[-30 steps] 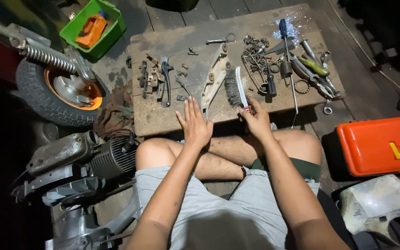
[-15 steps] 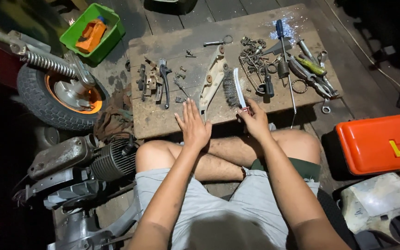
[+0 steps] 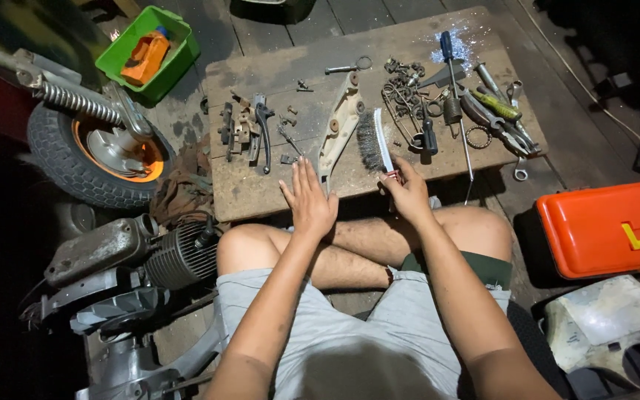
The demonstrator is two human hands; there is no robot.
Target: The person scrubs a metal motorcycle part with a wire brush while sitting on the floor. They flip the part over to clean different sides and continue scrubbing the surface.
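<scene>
My right hand [image 3: 407,194] has its fingers [image 3: 398,172] curled around the end of the wire brush [image 3: 376,145] handle, near the front edge of the bench [image 3: 261,196]. The brush lies on the wood, its dark bristles facing left and its pale handle running toward me. My left hand [image 3: 309,198] lies flat and open, fingers [image 3: 304,172] straight and close together, holding nothing; the fingertips touch the near end of the long pale metal arm [image 3: 340,122], which lies at a slant just left of the brush.

Further left on the bench are pliers [image 3: 262,127] and a cluster of small rusty parts [image 3: 232,127]. To the right of the brush lie springs and rings [image 3: 403,100], a blue-handled screwdriver [image 3: 450,63], and a heap of wrenches and other tools [image 3: 499,118] near the right edge. A ring-ended key-like piece [image 3: 350,67] sits near the far edge.

My bare knees are crossed under the bench's front edge. On the floor to my left stand a small engine [image 3: 164,259] with cooling fins and a wheel [image 3: 87,159] with an orange hub and a spring above it. A green bin [image 3: 179,55] holding an orange object sits beyond it. To my right is an orange toolbox [image 3: 609,226], lid down, and a pale body panel [image 3: 616,330] nearer me.
</scene>
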